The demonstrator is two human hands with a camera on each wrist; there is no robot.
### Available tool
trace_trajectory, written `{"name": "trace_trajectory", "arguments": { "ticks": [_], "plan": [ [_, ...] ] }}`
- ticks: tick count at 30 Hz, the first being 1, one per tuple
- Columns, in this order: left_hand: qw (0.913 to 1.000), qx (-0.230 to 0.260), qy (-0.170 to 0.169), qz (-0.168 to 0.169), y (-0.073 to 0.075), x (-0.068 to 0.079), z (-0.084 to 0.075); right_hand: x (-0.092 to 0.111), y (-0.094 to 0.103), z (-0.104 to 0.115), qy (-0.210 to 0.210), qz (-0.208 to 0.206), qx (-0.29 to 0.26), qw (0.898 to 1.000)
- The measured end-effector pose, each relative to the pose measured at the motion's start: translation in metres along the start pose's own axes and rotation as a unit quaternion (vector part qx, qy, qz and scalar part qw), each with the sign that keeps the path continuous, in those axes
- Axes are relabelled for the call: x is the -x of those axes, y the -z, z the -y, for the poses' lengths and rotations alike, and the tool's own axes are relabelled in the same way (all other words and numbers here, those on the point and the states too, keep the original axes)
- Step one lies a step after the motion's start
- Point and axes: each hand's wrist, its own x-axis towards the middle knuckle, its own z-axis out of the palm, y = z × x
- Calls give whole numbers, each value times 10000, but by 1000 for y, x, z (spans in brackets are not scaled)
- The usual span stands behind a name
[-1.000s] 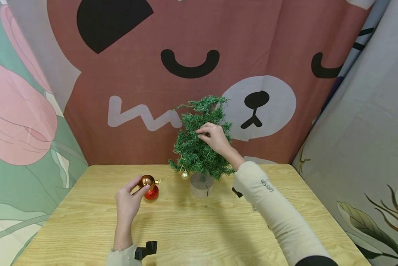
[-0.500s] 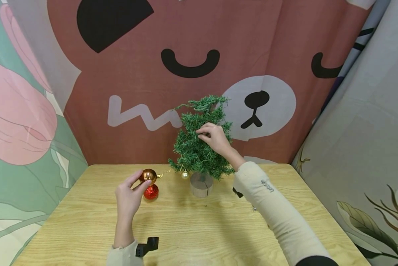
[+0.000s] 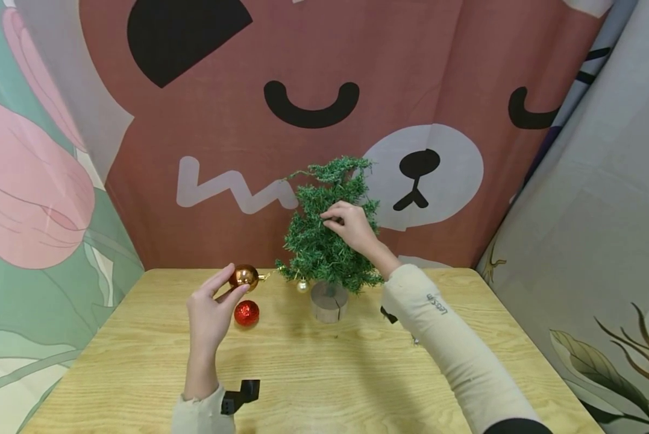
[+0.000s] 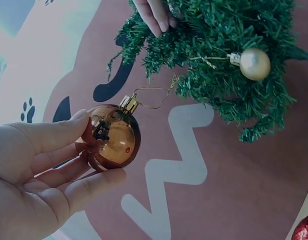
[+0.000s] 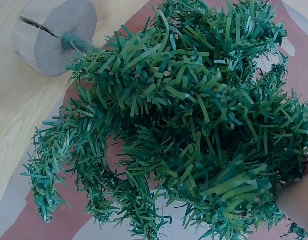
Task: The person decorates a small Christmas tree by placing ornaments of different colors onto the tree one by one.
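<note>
My left hand (image 3: pixel 211 316) pinches a shiny copper Christmas bauble (image 4: pixel 116 137) between thumb and fingers, raised over the table. From its gold cap a thin gold loop (image 4: pixel 153 106) stretches toward the small artificial Christmas tree (image 3: pixel 319 247), its end close to the foliage. My right hand (image 3: pixel 352 228) is at the tree's upper middle, thumb and forefinger pinching a green branch; the fingertips are partly hidden in needles. A small pale gold bauble (image 4: pixel 255 64) hangs from a low branch on the tree's left side.
A red glittery bauble (image 3: pixel 246 313) lies on the wooden table (image 3: pixel 291 386), just beyond my left hand. The tree stands on a cracked round wooden base (image 3: pixel 328 304). Behind the table hangs a printed bear curtain (image 3: pixel 216 120).
My left hand has raised the copper bauble and carried it slightly toward the tree, away from the red one. The right hand stays where it was.
</note>
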Motion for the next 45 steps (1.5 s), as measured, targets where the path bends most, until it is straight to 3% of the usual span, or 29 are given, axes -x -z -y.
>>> {"name": "trace_trajectory", "arguments": {
  "ticks": [21,45],
  "plan": [
    [9995,307,-3,28,-17,-11,-11,1,1,1,-58,5,-131,9999],
    [9991,345,-181,177,-32,-20,-11,1,5,1,280,-44,-144,9995]
  ]
}}
